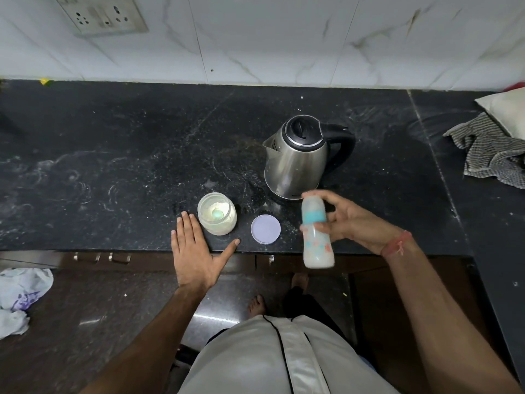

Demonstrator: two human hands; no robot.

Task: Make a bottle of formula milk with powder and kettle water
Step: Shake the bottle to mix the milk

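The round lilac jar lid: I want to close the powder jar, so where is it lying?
In the head view the round lilac jar lid lies flat near the black counter's front edge, between the open glass powder jar on its left and the baby bottle on its right.

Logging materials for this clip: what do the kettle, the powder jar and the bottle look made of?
Kettle: brushed metal body, likely stainless steel, with soft reflections; lid and handle look like black plastic. Powder jar: clear, slightly cloudy wall showing the powder inside, probably plastic, possibly glass. Bottle: translucent printed body with a teal collar, apparently plastic, milky liquid visible through it.
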